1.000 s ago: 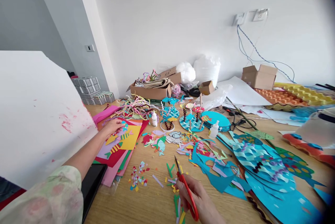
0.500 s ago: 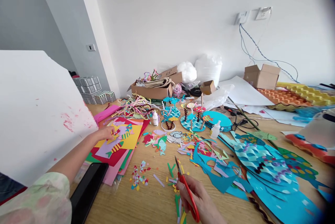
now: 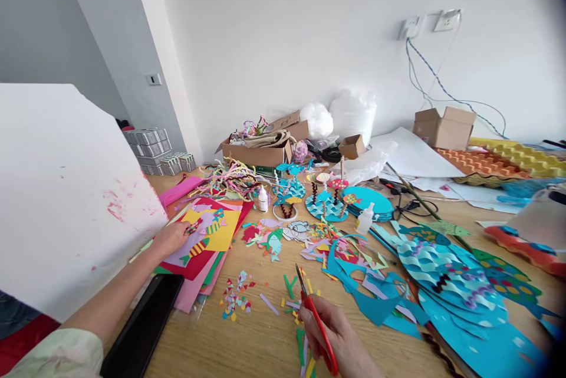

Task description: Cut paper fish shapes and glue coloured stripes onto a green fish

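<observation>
My right hand (image 3: 329,331) is closed round a pair of scissors (image 3: 315,322) with red handles, blades pointing up and away over the table. At the left, my left hand (image 3: 173,236) rests over a stack of coloured paper, its fingertips together at the end of a small red patterned paper fish (image 3: 193,227). Beside that fish lie a striped yellow and red paper fish (image 3: 197,248) and a green and yellow striped one (image 3: 213,228), on yellow paper (image 3: 225,236) and lilac paper. Small paper bits (image 3: 236,295) and narrow strips (image 3: 300,339) lie near the scissors.
A black phone (image 3: 144,325) lies near my left forearm, beside a white board (image 3: 79,189). Glue bottles (image 3: 263,200), paper fish models (image 3: 327,207), blue scraps (image 3: 367,292) and blue wave pieces (image 3: 451,272) cover the table. Boxes (image 3: 259,153) stand by the wall.
My left hand has drawn back slightly toward me and to the left, uncovering more of the red paper fish. The right hand and scissors stay almost still.
</observation>
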`<state>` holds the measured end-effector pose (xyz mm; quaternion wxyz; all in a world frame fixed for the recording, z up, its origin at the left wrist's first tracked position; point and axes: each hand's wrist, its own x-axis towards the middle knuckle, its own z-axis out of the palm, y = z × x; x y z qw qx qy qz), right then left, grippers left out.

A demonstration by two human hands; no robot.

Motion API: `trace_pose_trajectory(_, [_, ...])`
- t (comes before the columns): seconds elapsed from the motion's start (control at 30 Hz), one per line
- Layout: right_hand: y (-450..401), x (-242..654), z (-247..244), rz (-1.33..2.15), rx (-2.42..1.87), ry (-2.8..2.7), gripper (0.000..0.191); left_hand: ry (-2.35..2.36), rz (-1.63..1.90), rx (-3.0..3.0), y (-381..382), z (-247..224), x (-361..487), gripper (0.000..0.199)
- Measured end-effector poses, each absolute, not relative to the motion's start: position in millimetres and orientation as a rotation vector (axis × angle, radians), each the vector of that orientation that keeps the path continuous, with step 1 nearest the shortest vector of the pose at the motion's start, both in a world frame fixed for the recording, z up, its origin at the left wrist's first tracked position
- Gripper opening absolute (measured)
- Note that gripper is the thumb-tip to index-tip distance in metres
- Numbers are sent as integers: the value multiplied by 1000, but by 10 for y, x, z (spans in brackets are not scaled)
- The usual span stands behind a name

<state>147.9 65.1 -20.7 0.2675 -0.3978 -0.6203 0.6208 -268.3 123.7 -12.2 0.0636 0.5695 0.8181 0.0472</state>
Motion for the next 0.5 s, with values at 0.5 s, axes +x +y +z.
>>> trace_pose_trajectory(0.5, [668, 1487, -268, 1676, -1053, -1640, 45, 2348, 680, 1252, 1289, -74, -2806, 29])
